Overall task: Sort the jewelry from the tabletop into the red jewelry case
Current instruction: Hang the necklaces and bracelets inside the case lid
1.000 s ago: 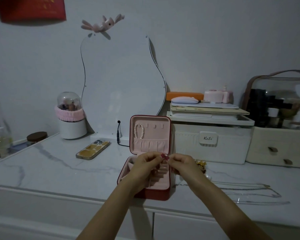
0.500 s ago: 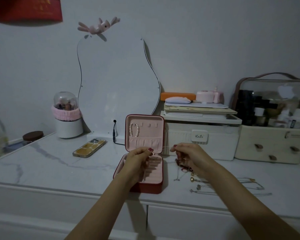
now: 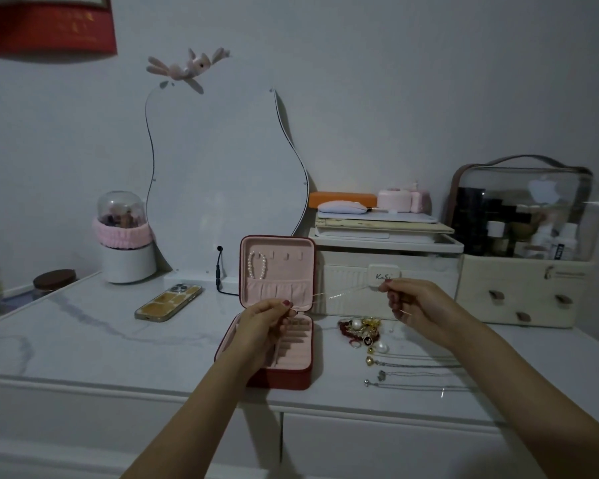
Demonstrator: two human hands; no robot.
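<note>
Silver chain point(image 3: 346, 292) stretches taut, its length running sideways above the open red case point(image 3: 281, 350). My left hand point(image 3: 265, 323) pinches one end over the case; my right hand point(image 3: 412, 305) pinches the other beyond it. Left sits nearer the lid hooks.

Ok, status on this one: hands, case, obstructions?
Left hand and right hand pinch thin chain stretched between them. Red jewelry case open. Nothing blocking.
</note>
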